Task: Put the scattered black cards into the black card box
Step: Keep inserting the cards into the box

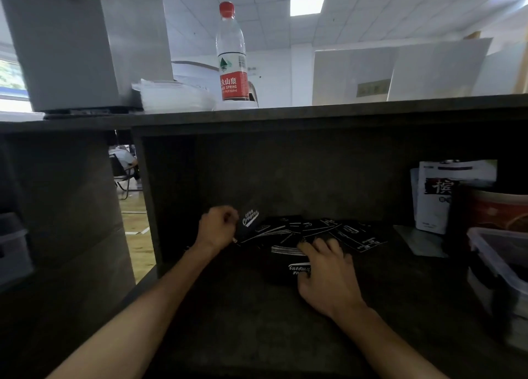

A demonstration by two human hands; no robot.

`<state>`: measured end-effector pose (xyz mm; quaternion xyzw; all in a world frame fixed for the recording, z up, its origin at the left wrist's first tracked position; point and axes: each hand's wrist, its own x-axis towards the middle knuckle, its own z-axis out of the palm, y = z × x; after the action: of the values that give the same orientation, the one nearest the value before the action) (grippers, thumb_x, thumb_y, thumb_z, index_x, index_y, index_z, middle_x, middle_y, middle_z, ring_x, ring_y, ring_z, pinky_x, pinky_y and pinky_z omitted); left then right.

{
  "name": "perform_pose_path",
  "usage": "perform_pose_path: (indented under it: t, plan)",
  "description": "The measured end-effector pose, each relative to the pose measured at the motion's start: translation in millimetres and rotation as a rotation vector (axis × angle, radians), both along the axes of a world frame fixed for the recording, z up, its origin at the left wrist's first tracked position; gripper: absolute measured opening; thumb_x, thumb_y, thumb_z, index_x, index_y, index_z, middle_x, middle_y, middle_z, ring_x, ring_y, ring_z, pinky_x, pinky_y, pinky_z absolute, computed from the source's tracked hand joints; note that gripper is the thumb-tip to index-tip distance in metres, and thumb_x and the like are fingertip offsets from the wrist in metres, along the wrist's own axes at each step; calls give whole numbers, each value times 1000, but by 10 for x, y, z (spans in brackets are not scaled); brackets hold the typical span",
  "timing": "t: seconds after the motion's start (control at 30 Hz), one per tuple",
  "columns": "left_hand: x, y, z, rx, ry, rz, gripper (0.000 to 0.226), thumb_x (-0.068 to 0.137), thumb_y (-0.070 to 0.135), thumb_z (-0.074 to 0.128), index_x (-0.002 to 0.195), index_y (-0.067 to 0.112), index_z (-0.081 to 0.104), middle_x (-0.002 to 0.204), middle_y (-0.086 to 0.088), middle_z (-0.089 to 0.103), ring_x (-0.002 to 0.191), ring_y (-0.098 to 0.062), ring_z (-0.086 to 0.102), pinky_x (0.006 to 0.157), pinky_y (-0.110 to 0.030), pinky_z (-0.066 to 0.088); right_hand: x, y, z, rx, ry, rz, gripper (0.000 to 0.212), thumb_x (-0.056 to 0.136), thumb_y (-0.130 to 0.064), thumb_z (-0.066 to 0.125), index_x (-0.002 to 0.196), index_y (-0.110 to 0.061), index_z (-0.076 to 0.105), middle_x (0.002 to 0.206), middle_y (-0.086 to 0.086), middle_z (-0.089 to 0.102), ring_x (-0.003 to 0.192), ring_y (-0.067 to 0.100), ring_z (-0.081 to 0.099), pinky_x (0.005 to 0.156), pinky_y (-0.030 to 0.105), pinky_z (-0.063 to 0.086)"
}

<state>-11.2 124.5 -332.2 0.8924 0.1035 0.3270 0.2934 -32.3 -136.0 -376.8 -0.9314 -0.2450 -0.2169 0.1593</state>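
The dark desk (257, 321) formed a recessed bay under an upper shelf (314, 113) that carried a water bottle (231, 55). A clear plastic container (497, 264) and a white packet (434, 198) stood at the right side of the bay.

The scattered black cards (323, 231) lay fanned across the desk surface at the centre of the bay, the spread running left to right. The black card box (249, 221) stood at the left end of that spread, tilted, with its printed face toward the camera.

The left hand (218, 227) had its fingers curled round the box edge and held it. The right hand (325, 275) lay flat with fingers extended, pressing on the near cards; 1 card with white lettering showed under its palm.

Judgement: the cards lay to the right of the box, so the right hand was nearer to them. The next move likely called for gathering the fan leftward toward the box. The box opening could not be made out.
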Motion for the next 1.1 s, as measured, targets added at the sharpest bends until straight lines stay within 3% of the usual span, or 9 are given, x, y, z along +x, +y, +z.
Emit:
perform_pose_path:
  t: [0.1,0.2,0.27,0.4,0.57,0.77,0.9,1.0,1.1]
  plan:
    - [-115,-40,14,-340,-174,-162,46,85,0,67,122,21,49,90,7,70,88,-16,70,77,-36,58,-8,4,9,-1,-1,-4,60,84,-38,52,143,-33,40,132,-8,45,124,17,34,98,43,42]
    - [-179,-67,-74,-236,-71,-250,110,79,6,75,153,35,-1,97,11,69,90,-6,68,80,-24,55,-16,3,10,-3,-1,-13,59,84,-37,51,142,-33,41,132,-7,45,124,17,34,98,43,42]
    - [-216,-132,-142,-208,3,-291,120,77,6,77,152,39,-11,111,15,64,101,-5,64,88,-24,52,-22,0,9,-3,-2,-16,59,83,-38,52,141,-33,42,130,-7,46,123,17,35,98,43,42]
    - [-282,-345,-316,-354,-64,-296,84,77,2,77,141,27,28,123,0,63,107,-11,64,96,-33,52,-26,2,6,-1,-8,-24,57,83,-37,51,139,-33,43,129,-7,47,122,17,36,98,43,42]
    - [-368,-484,-334,-508,-19,-388,18,99,5,48,101,23,50,102,-6,68,77,-15,71,62,-24,51,-2,7,8,-1,0,-14,68,84,-39,51,148,-33,31,140,-6,41,128,17,34,103,45,39]
    - [-256,-340,-325,162,138,-384,32,90,-6,47,97,13,72,102,-2,67,97,-12,62,92,-29,48,40,8,-23,13,0,-12,64,85,-39,52,146,-33,34,131,-5,42,124,16,34,103,43,39]
    - [129,-232,-204,266,187,19,28,96,26,53,122,22,63,123,-6,64,116,-26,58,99,-37,44,63,2,-44,0,2,-13,64,85,-41,51,146,-35,33,130,-5,41,124,16,33,103,42,39]
    - [324,-215,-221,282,422,40,34,97,43,50,124,26,61,127,-7,63,122,-28,54,103,-38,38,68,4,-52,6,-1,-9,65,83,-41,48,146,-35,33,129,-6,41,124,16,33,102,43,39]
    - [371,-196,-257,320,410,61,27,91,41,61,113,27,63,123,-4,65,120,-26,57,103,-36,39,69,10,-46,4,4,-12,65,82,-41,48,146,-35,34,130,-6,41,125,16,33,103,43,39]
